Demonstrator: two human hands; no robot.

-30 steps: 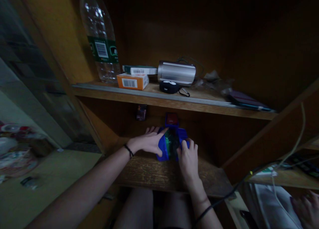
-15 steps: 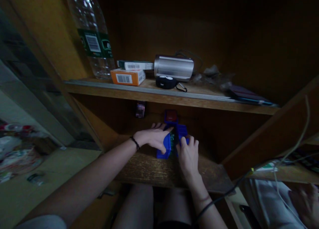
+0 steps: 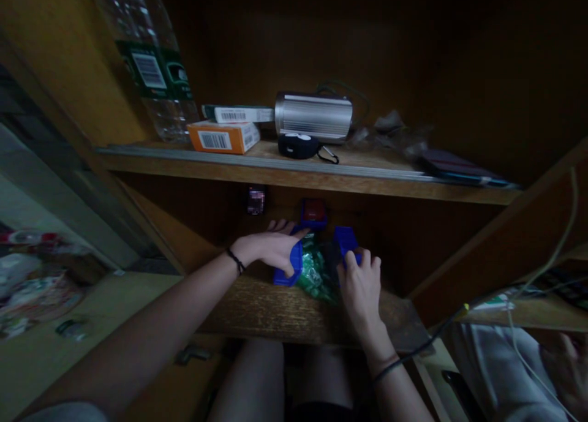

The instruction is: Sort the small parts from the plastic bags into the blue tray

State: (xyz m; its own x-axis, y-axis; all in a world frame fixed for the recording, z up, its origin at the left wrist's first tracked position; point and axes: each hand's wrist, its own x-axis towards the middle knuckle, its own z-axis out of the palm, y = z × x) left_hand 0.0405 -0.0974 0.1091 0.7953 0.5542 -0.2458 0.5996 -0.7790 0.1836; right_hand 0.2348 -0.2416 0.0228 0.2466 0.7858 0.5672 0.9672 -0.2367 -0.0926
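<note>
Blue pieces [image 3: 296, 260] have parted wider — left hand [image 3: 274, 249] clasping one, right hand [image 3: 361, 285] pinching the other.

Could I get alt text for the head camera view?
A left hand and right hand hold blue pieces with crinkled green plastic between them, on a wooden shelf. The upper shelf holds a bottle, an orange box and a silver cylinder.

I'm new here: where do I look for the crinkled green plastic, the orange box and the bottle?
Green plastic [image 3: 314, 267]: head view, on its crinkled middle.
Orange box [image 3: 223, 139]: head view, on the front side's barcode label.
Bottle [image 3: 156, 73]: head view, on the label around its middle.
</note>
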